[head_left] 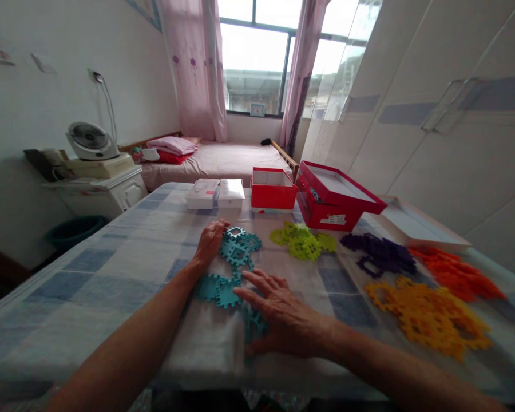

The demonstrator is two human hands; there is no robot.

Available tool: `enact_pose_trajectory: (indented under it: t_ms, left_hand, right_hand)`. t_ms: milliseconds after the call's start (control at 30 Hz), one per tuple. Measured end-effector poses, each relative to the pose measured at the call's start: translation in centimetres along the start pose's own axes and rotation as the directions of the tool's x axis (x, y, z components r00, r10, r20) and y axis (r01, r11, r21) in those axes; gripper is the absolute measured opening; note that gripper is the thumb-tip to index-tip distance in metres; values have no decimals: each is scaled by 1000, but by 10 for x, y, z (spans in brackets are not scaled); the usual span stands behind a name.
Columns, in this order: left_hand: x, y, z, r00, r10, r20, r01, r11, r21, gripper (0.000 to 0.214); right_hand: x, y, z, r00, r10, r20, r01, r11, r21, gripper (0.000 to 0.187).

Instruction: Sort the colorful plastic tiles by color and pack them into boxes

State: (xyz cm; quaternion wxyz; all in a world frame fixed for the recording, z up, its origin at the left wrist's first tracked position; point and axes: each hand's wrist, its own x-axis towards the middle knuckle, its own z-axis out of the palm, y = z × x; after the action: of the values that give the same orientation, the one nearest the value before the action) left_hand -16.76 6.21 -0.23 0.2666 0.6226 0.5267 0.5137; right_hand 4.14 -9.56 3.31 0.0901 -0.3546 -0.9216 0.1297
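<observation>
Teal pieces [227,293] short of the cloth's [124,252] front edge.
I see open room leftward; left hand [212,243] beside the pile, grip unclear; right hand [285,312] spread wide, palm down over nearer pieces.

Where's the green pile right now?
In the head view, the green pile lies on the table, between the turquoise pieces on its left and the purple pile on its right.
</observation>
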Motion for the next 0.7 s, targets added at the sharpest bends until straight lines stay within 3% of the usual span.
enact_pose_trajectory:
  t_ms: [200, 267, 367, 433, 500, 600, 700]
  left_hand:
    - [-6, 8, 0, 996, -63, 65, 70, 990, -123, 68]
    - [-6, 10, 1, 995, -76, 67, 85, 988, -131, 68]
    - [-6, 8, 3, 994, -78, 75, 89, 985, -149, 68]
    - [-6, 5, 5, 994, -62, 89, 75, 986, -146, 67]
    - [-6, 2, 6, 993, -45, 109, 57, 991, -117, 66]
    - [-7, 1, 9, 989, -24, 147, 33, 998, -58, 65]
    - [-5, 11, 8, 977, -2, 212, 8, 1000, -26, 63]
  right_hand:
    - [30, 28, -8, 960, 152, -236, -174, 982, -74, 67]
    - [24, 25, -15, 962, 177, -209, -184, 983, -15, 76]
    - [5, 10, -20, 994, 96, -55, -92, 993, 76, 97]
    - [-6, 2, -16, 999, 46, 22, -47, 995, 90, 98]
    - [-7, 2, -8, 999, 42, 24, -44, 997, 58, 93]
    - [10, 15, 2, 991, 73, -109, -77, 996, -35, 82]
    - [30, 32, 4, 953, 118, -278, -143, 987, -72, 71]
